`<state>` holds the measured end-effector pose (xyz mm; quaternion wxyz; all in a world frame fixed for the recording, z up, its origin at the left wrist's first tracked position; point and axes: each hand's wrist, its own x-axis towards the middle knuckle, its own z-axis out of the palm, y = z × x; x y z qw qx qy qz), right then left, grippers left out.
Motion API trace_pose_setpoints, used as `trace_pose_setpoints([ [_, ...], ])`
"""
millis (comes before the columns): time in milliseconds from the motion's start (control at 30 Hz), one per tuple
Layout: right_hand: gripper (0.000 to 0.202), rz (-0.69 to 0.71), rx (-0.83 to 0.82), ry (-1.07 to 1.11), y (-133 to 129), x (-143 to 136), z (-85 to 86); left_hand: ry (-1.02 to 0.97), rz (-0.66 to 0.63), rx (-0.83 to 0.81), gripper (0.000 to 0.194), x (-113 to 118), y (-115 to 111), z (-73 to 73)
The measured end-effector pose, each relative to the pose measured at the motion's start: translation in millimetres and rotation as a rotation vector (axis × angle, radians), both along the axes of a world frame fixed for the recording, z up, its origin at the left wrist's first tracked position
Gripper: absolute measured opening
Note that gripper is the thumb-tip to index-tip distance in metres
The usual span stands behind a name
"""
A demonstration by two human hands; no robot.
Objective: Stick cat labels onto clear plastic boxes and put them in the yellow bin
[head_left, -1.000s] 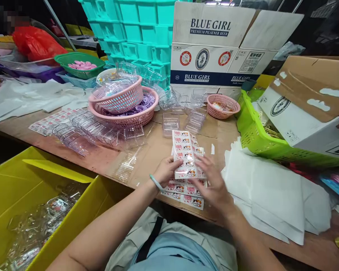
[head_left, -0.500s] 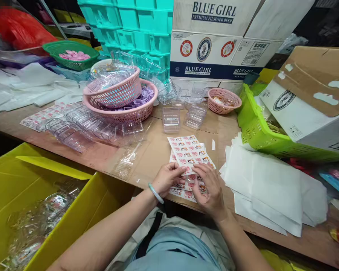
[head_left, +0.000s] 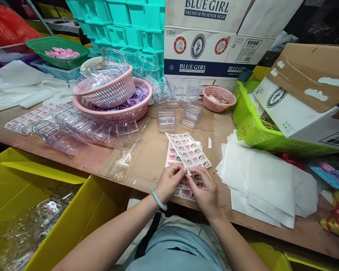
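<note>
Several printed sticker sheets [head_left: 190,150] with cat pictures and pink lettering lie overlapped at the front edge of the table. My left hand [head_left: 172,182], with a pale green bangle at its wrist, pinches the near corner of the top sheet. My right hand [head_left: 205,190] is closed at the same corner, its thumb and forefinger pressed together beside the left fingertips. Whether a loosened sticker is between the fingers is too small to tell. More printed sheets show beneath both hands.
Clear plastic cases [head_left: 166,118] stand beyond the sheets. Pink baskets [head_left: 113,90] are at the back left, a smaller pink basket [head_left: 219,98] at the back. White sheets [head_left: 260,177] and a green crate [head_left: 248,120] lie right. A yellow box [head_left: 81,203] stands front left.
My right hand has closed from spread fingers into a pinch beside my left fingertips. The top sheet has turned a little. The whole view has shifted slightly.
</note>
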<state>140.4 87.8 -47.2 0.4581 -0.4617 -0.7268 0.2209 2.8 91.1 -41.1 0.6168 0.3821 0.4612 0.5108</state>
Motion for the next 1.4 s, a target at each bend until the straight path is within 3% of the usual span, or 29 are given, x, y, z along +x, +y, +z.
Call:
trace_pose_setpoints([
  [300, 0.007, -0.049, -0.182, 0.153, -2.9, 2.1, -5.1, 0.322, 0.021, 0.194, 0.023, 5.8, -4.8, -2.9],
  [400, 0.008, -0.115, -0.308, 0.307, 1.1, 6.5, -7.5, 0.216, -0.007, 0.083, 0.026, 7.9, -4.9, -1.5],
  [467, 0.013, -0.212, -0.409, 0.533, 9.7, 14.5, -6.5, 0.151, -0.019, -0.041, 0.028, 4.9, -6.2, -0.5],
  [567, 0.019, -0.324, -0.481, 0.909, 28.4, 32.9, -0.1, 0.164, -0.022, -0.178, 0.031, -10.9, -12.9, -1.0],
  [633, 0.022, -0.369, -0.453, 1.032, 38.5, 43.1, 7.1, 0.231, -0.031, -0.202, 0.032, -26.2, -20.6, -1.2],
  [700, 0.021, -0.423, -0.355, 0.973, 42.0, 45.3, 15.0, 0.365, 0.059, -0.143, 0.029, -38.2, -28.4, 1.5],
  [800, 0.013, -0.377, -0.063, 0.536, 35.3, 29.9, 22.7, 0.444, 0.216, 0.009, 0.026, -37.9, -33.0, 12.6],
  [900, 0.024, -0.078, 0.247, 0.036, 25.0, 3.3, 21.1, 0.082, 0.061, 0.007, 0.035, -17.5, -22.5, 25.3],
  [967, 0.035, 0.076, 0.329, -0.111, 21.6, -10.6, 16.8, -0.199, 0.02, -0.042, 0.035, -5.1, -9.4, 29.1],
  [1033, 0.042, 0.078, 0.262, -0.083, 22.4, -16.9, 13.4, -0.344, 0.096, -0.086, 0.03, -1.4, 3.3, 28.4],
  [1133, 0.053, -0.016, -0.088, 0.205, 32.5, -14.7, 14.4, -0.334, 0.146, -0.103, 0.025, -12.0, 15.0, 24.3],
  [1200, 0.04, 0.087, -0.396, 0.357, 46.4, -12.4, 19.5, -0.283, 0.065, -0.083, 0.025, -23.9, 18.8, 22.9],
  [1267, 0.028, 0.224, -0.569, 0.381, 67.6, -15.1, 27.4, -0.249, 0.023, -0.081, 0.028, -35.5, 22.0, 22.6],
  [1333, 0.027, 0.189, -0.488, 0.359, 97.8, -25.6, 37.1, -0.244, 0.106, -0.119, 0.036, -45.1, 24.8, 22.0],
  [1400, 0.023, 0.076, -0.227, 0.28, 136.5, -44.7, 47.3, -0.25, 0.243, -0.159, 0.044, -51.6, 26.2, 20.2],
])
